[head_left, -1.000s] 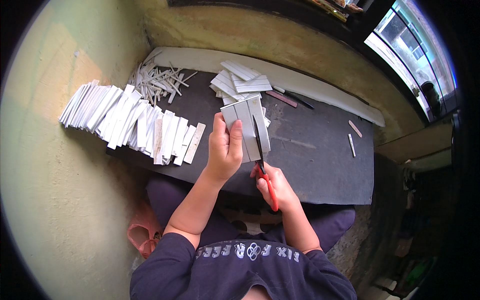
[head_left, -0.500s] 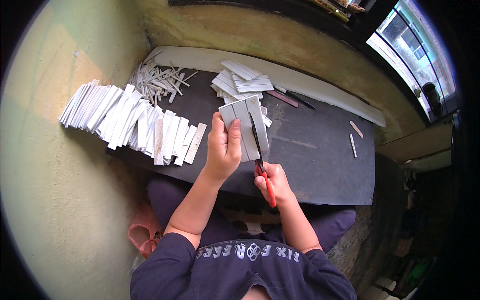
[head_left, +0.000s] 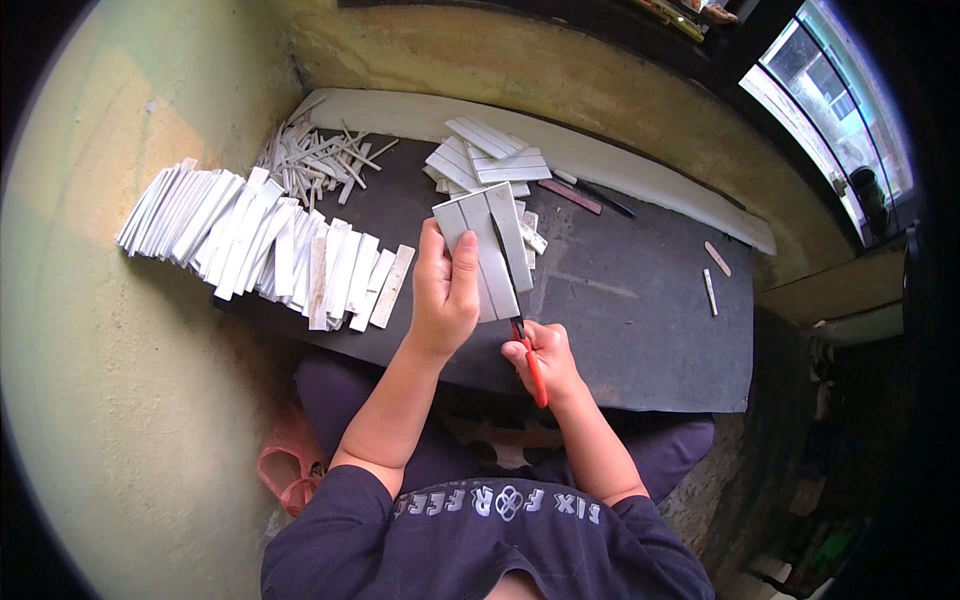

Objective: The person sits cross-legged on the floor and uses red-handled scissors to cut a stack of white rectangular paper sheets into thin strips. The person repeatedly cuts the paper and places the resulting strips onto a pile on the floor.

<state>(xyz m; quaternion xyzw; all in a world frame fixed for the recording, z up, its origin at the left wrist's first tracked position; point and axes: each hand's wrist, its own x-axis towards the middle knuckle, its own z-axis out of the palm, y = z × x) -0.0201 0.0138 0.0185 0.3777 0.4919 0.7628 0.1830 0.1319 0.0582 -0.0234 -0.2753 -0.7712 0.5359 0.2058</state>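
Note:
My left hand (head_left: 449, 285) grips a white flat sheet (head_left: 478, 255) marked with dark lengthwise lines, thumb on its face, above the near middle of the table. Red-handled scissors (head_left: 535, 375) are in my right hand (head_left: 546, 358). Their dark blades lie along a slit in the sheet's right side, and the strip to the right of the slit leans away. Behind the sheet, more lined white pieces (head_left: 500, 150) lie in a loose pile, partly hidden by it.
Many white strips (head_left: 240, 230) stand in a row along the table's left. Narrow offcuts (head_left: 320, 160) are heaped at the far left. A reddish strip (head_left: 570, 196) and a dark pen (head_left: 608, 200) lie at the back of the black tabletop (head_left: 650, 320); two small sticks are at right.
The cut in the sheet has lengthened and opened toward its far edge, with the right strip tilting outward. Both hands stay nearly in place.

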